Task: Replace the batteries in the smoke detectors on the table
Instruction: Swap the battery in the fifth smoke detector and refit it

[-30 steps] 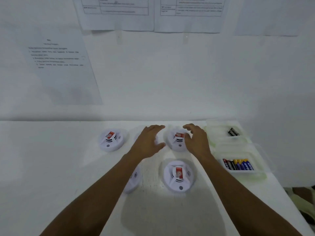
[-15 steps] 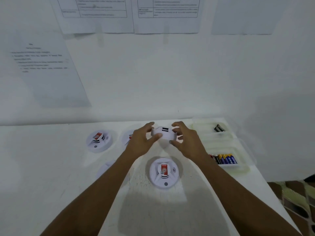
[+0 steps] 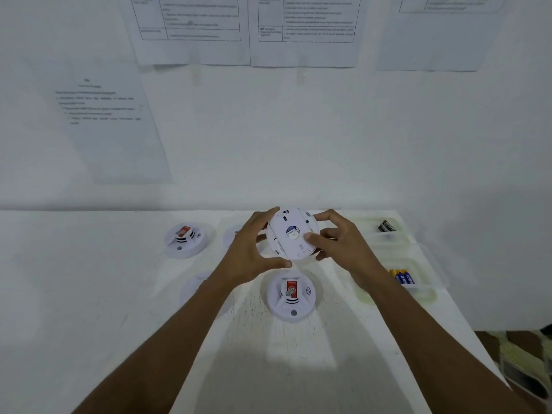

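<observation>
I hold a white round smoke detector (image 3: pixel 291 234) above the table, tilted so its flat back faces me. My left hand (image 3: pixel 249 252) grips its left rim and my right hand (image 3: pixel 340 243) grips its right side, thumb on the back. Below it a second detector (image 3: pixel 291 294) with a red label lies face up on the table. A third detector (image 3: pixel 186 239) lies at the far left. Two more are partly hidden by my left arm, one (image 3: pixel 233 234) behind my hand and one (image 3: pixel 194 289) nearer.
Two clear plastic trays stand at the table's right: the far tray (image 3: pixel 397 237) holds dark batteries (image 3: pixel 386 226), the near tray (image 3: pixel 430 282) holds blue and yellow batteries (image 3: pixel 403 276). The white table (image 3: pixel 89 279) meets a wall hung with paper sheets. The table's right edge drops to the floor.
Both hands closed on the far middle detector, lifted it off the table and turned it over so its back now faces me.
</observation>
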Motion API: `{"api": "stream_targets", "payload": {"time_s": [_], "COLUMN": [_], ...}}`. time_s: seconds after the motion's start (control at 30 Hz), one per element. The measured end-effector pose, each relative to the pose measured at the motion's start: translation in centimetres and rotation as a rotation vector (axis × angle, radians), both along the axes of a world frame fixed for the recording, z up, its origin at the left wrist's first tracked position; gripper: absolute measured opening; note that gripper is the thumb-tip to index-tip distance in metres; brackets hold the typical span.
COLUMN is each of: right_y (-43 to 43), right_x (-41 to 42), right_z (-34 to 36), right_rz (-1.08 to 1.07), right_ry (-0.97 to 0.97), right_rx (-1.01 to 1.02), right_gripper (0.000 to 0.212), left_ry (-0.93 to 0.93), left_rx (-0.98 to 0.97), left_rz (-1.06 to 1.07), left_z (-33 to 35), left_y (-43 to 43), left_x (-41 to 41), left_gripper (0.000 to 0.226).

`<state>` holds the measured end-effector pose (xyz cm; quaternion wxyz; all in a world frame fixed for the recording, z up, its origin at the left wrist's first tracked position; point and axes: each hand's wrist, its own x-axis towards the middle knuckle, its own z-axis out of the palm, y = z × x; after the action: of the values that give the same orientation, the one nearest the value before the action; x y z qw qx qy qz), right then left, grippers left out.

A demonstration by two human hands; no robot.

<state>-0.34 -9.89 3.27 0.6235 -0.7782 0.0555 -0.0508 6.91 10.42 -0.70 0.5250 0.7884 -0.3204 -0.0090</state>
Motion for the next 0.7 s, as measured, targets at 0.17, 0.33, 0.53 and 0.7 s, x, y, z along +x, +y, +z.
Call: {"api": "stream_targets", "payload": {"time_s": [0.17,0.33,0.53,0.7], "right_y": [0.3,0.7,2.9,3.5], "right_x": [-1.3,-1.3,-0.5,-0.2], "right_z": [-0.2,-0.4,-0.7,-0.8], "right_rz": [0.059,-0.056,-0.019,0.016], "right_ry": [0.022,-0.222,-0.244,-0.251], "right_rx": [0.07,-0.353,-0.574,-0.589], "right_gripper": [0.027,0.035,0.073,0.073], "left_ry": [0.091,0.019,0.001,-0.002], "left_rx": [0.078,0.042,-0.011,0.006], "left_rz": [-0.147,-0.15,-0.068,-0.031], "left_z": [1.1,1.2,1.6,1.4], "left_y": [0.5,0.8,0.9,1.4], "left_x": [-0.6,-1.0,-1.4,-1.2], "left_gripper": [0.111,0.097,0.084,0.083]}}
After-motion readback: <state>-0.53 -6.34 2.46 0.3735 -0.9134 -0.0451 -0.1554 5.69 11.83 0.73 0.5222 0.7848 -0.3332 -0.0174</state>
